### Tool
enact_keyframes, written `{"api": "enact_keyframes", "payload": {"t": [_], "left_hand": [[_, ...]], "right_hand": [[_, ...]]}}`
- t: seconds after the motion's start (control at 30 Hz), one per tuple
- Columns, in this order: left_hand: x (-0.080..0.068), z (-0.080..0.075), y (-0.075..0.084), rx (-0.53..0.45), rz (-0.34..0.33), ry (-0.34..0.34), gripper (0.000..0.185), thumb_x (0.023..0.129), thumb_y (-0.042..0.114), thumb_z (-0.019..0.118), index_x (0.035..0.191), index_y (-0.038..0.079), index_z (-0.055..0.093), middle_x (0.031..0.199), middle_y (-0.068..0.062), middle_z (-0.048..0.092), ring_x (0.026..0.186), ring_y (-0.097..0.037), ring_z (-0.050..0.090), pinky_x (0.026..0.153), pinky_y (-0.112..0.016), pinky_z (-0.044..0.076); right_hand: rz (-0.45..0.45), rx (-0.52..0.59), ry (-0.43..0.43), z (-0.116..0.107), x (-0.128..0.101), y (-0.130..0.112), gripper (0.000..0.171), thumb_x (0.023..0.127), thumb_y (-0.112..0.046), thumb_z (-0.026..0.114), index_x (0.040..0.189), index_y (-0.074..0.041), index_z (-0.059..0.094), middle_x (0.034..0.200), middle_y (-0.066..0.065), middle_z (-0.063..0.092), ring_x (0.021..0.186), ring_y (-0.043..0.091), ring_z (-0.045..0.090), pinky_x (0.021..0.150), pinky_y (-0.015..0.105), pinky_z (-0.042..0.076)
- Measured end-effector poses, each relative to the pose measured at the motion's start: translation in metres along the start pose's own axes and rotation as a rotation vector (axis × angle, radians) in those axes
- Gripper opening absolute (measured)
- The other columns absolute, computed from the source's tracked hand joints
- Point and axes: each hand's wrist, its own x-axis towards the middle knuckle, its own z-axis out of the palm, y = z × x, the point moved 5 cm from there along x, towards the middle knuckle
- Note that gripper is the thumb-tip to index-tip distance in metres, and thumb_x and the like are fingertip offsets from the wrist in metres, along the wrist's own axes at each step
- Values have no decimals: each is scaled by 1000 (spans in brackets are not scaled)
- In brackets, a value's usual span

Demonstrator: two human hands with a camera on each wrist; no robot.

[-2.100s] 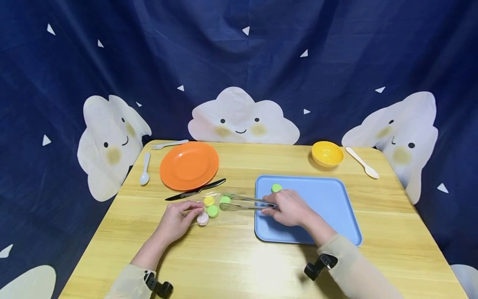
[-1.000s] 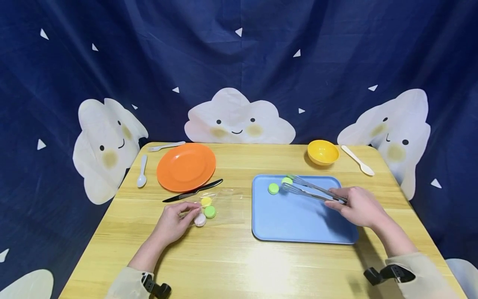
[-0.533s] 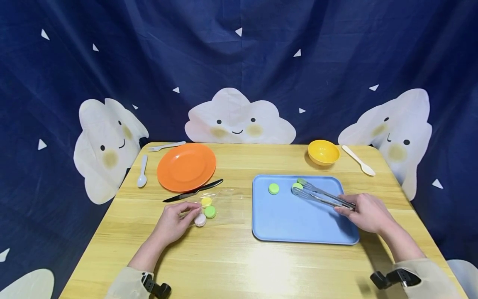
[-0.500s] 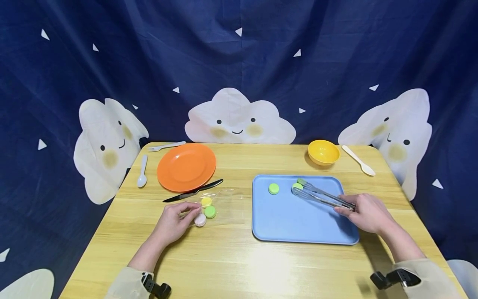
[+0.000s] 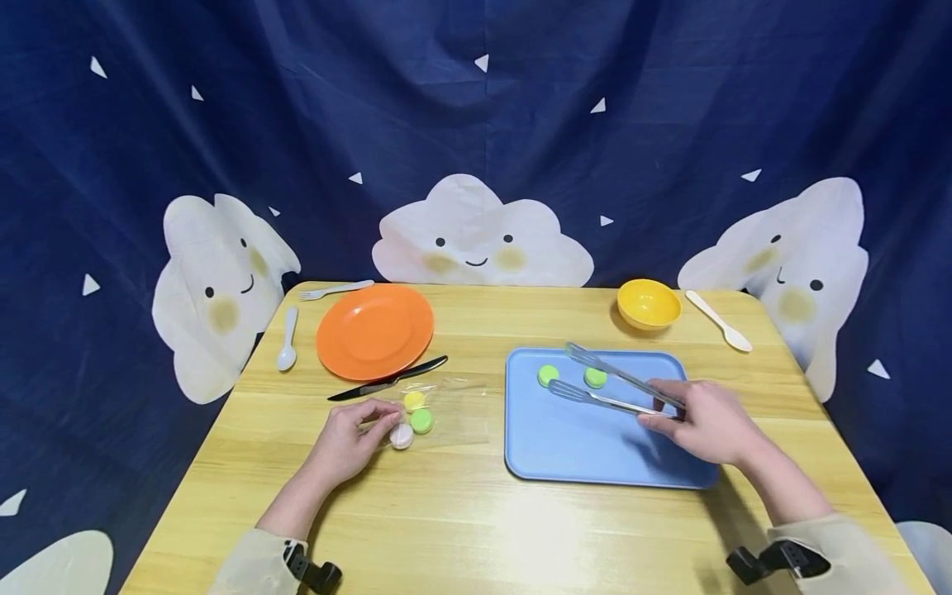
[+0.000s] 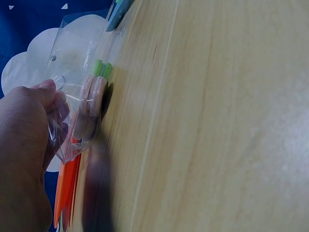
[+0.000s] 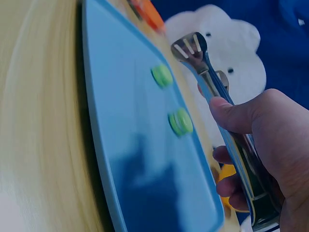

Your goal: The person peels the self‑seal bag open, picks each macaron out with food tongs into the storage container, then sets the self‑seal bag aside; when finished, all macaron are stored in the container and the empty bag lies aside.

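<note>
Right hand (image 5: 706, 421) grips metal tongs (image 5: 613, 387) by the handle end, thumb on top, fingers curled underneath. Tong arms are spread apart and held over the blue tray (image 5: 595, 454), tips pointing left. Two green macarons sit on the tray's far part: one (image 5: 548, 374) near the far-left corner, the other (image 5: 595, 378) just right of it, between the tong arms in the head view. Neither is touched by the tongs as far as I can tell; the right wrist view shows both lying flat on the tray with the tong tips above them.

Left hand (image 5: 349, 438) pinches the edge of a clear bag (image 5: 439, 405) lying on the table (image 5: 461, 521), left of the tray. Inside the bag: a yellow macaron (image 5: 413, 401), a green one (image 5: 422, 421), a pink one (image 5: 402, 436), all bunched at the hand's end.

Beyond the bag: black knife (image 5: 388, 378), orange plate (image 5: 375, 330), white spoon (image 5: 287, 339), white fork (image 5: 336, 288). Far right: yellow bowl (image 5: 649, 304), cream spoon (image 5: 720, 321).
</note>
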Motion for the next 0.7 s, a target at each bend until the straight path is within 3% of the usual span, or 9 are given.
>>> {"api": "enact_keyframes", "payload": {"t": [0.23,0.33,0.47,0.7], "left_hand": [[0,0,0,-10,6,-8,11,95,2,79,104,9,79,109,1,79,102,-17,76,89,-24,59],[0,1,0,-9,18,-7,12,95,1,79,104,9,79,110,-1,79,103,-18,76,89,-24,59],[0,1,0,-7,17,-2,13,94,1,79,103,10,79,111,-3,79,103,-19,76,88,-24,59],[0,2,1,-3,14,-6,12,95,2,79,103,9,79,110,-2,79,103,-19,75,90,-20,57]], "right_hand": [[-128,42,6,21,15,-34,17,93,-36,84,92,-28,70,62,-20,44,50,-2,38,47,24,32],[-158,33,4,32,22,-46,16,92,-34,85,98,-23,76,68,-20,54,54,-2,42,50,25,36],[-173,5,-3,46,31,-61,27,93,-36,83,113,-17,82,88,-12,75,66,0,54,57,29,46],[-155,-15,-58,67,45,-80,32,95,-38,80,118,-16,83,103,-5,80,74,9,67,62,37,55]]}}
